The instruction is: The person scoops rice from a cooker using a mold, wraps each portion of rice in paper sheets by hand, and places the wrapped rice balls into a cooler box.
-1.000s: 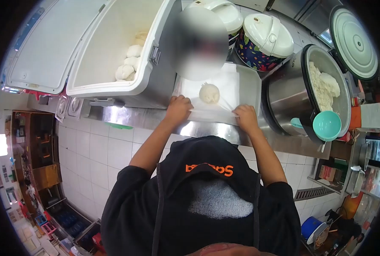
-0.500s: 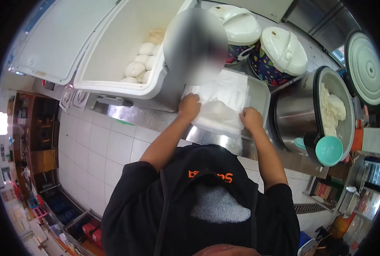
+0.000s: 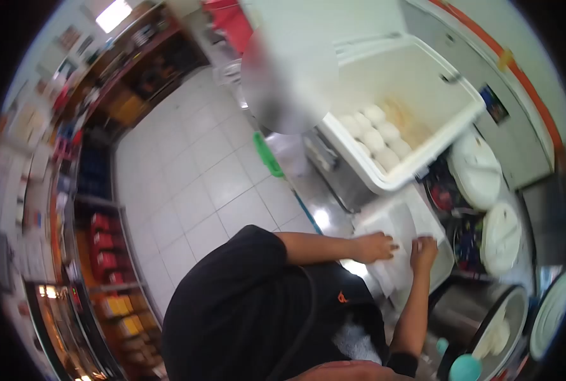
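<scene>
White sheets point(image 3: 387, 276) are lying on a pale tray point(image 3: 446, 259) at the near right of the scene, on a metal counter point(image 3: 324, 200). The left hand point(image 3: 374, 247) is resting palm down on their left part, its fingers partly spread and gripping nothing visible. The right hand point(image 3: 424, 249) is bending its fingers at their right side, just beside the left hand; whether it is pinching a sheet, I cannot tell.

Beyond the sheets, a white-lined cooler point(image 3: 445, 136) is standing open, and at least 8 pale dough balls point(image 3: 386, 159) are sitting inside it, grouped toward its left. To the right, 2 patterned containers with white lids point(image 3: 500, 238) are standing side by side. At the near right, a steel pot point(image 3: 464, 308) is holding a pale mass point(image 3: 497, 335), with a turquoise scoop point(image 3: 466, 368) beside its rim. Blur is hiding the area left of the cooler.
</scene>
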### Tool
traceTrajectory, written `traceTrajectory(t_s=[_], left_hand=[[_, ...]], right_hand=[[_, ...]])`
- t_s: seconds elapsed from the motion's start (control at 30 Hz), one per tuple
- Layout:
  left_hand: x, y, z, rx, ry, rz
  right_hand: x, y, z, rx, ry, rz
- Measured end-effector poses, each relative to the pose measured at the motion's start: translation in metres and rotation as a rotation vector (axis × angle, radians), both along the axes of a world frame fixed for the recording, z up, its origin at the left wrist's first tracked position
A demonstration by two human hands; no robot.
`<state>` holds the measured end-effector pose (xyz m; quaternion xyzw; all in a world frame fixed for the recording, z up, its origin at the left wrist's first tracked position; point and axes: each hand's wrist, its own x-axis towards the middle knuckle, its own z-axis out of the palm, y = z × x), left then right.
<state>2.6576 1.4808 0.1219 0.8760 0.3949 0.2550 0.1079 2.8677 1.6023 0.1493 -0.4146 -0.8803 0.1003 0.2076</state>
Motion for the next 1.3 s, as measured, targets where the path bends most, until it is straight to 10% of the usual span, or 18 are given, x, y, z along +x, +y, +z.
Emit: traceTrajectory(t_s=[0.23, 0.37, 0.63, 0.83, 0.9, 1.03, 1.1, 1.3], left_hand=[[0.003, 0.006, 0.014, -0.275, 0.091, -0.027], [0.013, 0.019, 0.030, 0.610, -0.075, 0.181], [-0.005, 0.035, -0.009, 0.187, 0.371, 0.218], [-0.023, 0.027, 0.018, -0.202, 0.398, 0.087], [-0.019, 0.035, -0.003, -0.044, 0.535, -0.007], [-0.021, 0.055, -0.007, -0.275, 0.389, -0.013], [-0.014, 0.066, -0.013, -0.479, 0.350, 0.137], [-0.009, 0.071, 0.001, -0.239, 0.033, 0.265]], right_hand=[[0.001, -0.085, -0.007, 0.177, -0.143, 0.115], [-0.011, -0.086, -0.007, 0.054, -0.029, 0.030], [0.027, -0.089, -0.021, -0.239, -0.127, 0.054], [0.006, -0.090, -0.009, -0.497, 0.113, -0.477], [0.006, -0.087, -0.020, 0.026, -0.036, -0.330], [0.008, -0.086, -0.021, -0.133, -0.214, -0.217], [0.014, -0.090, -0.037, 0.251, -0.202, -0.071], [0.017, -0.095, -0.046, 0.203, -0.229, -0.080]])
